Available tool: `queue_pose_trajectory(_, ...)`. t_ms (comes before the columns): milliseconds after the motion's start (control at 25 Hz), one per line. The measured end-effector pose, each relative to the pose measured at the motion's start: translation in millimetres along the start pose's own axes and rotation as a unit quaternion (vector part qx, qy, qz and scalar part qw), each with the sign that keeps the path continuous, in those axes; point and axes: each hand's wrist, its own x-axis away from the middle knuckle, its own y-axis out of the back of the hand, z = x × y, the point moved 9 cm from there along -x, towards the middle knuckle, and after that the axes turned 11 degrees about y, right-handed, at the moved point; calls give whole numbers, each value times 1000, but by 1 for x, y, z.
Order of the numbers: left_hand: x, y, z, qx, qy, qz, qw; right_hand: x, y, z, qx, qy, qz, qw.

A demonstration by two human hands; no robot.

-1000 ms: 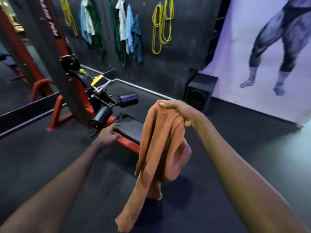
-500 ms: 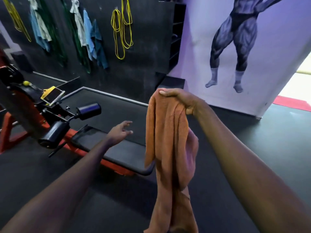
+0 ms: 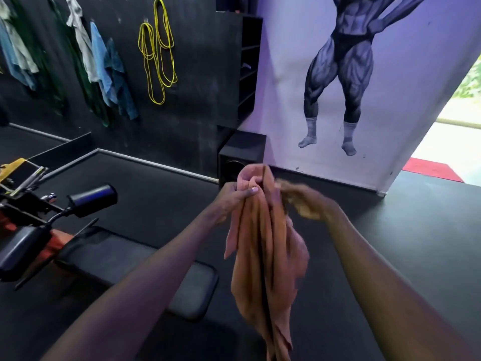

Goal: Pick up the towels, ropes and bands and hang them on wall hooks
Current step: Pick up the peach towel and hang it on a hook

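We hold the orange towel (image 3: 263, 246) up mid-air, left hand (image 3: 231, 198) pinching its top; right hand (image 3: 307, 201) blurred, grip unclear. Risk: bunched towel slips off hook on the black wall (image 3: 197, 74).

- We are facing a wall (image 3: 197, 74) where towels (image 3: 101, 63) and looped bands (image 3: 156, 56) are hanging, the bands to the right of the towels.
- A shelf unit (image 3: 248, 66) is standing right of the bands, with a speaker box (image 3: 242, 155) sitting on the floor below it.
- A poster (image 3: 364, 82) is hanging further right, beside a doorway (image 3: 453, 131).
- A bench pad (image 3: 145, 267) is lying low on our left, a machine (image 3: 39, 204) behind it.
- Our left hand (image 3: 234, 201) and right hand (image 3: 304, 201) are meeting at the top of a towel (image 3: 263, 256) hanging between our forearms, right of the bench pad.
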Motion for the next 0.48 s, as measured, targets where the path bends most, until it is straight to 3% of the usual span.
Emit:
queue_pose_trajectory(80, -35, -12, -12, 3, -7, -20, 1000, 2, 13, -71, 70, -93, 84, 990)
queue_pose_trajectory(160, -68, -28, -29, 35, -10, -44, 998, -8, 31, -118, 104, -138, 67, 983)
queue_pose_trajectory(280, -112, -30, -58, 96, -19, -88, 991, -50, 67, -125, 69, -99, -40, 992)
queue_pose_trajectory(360, -143, -7, -72, 105, -6, -126, 986, -90, 95, -102, 76, -67, -55, 993)
queue_pose_trajectory(480, -184, 62, -67, -25, 36, -197, 979, -159, 141, -48, 88, -4, -94, 992)
